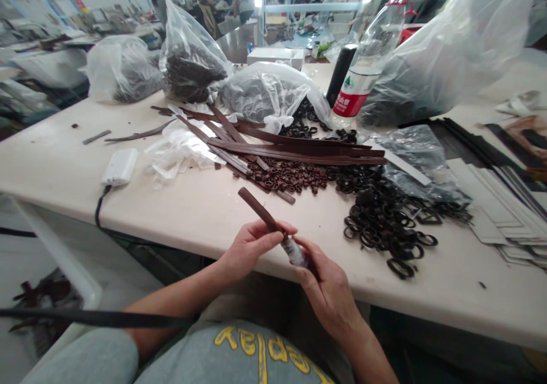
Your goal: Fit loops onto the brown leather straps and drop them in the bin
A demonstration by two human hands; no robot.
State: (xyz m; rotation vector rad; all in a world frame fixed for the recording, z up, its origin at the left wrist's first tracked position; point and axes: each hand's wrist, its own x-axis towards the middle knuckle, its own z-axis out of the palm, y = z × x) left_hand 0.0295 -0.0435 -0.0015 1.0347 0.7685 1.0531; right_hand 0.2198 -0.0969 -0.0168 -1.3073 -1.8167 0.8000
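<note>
In the head view my left hand [250, 246] pinches a brown leather strap [257, 207] between thumb and fingers, at the table's front edge. The strap's free end points up and away to the left. Closed around the lower part of the strap is my right hand [329, 287]. Between the hands shows a whitish, shiny wrapped part [294, 253], perhaps plastic over the strap's end; what lies under it I cannot make out. Just beyond my hands lies a heap of small brown loops [294, 174], with long brown straps [299, 147] across it.
Black loops [376, 219] are piled to the right. Behind stand clear bags [265, 90] and a plastic bottle [356, 82] with a red label. A white box-shaped device [120, 166] with a black cable lies left. Flat pale pieces [491, 207] are stacked right.
</note>
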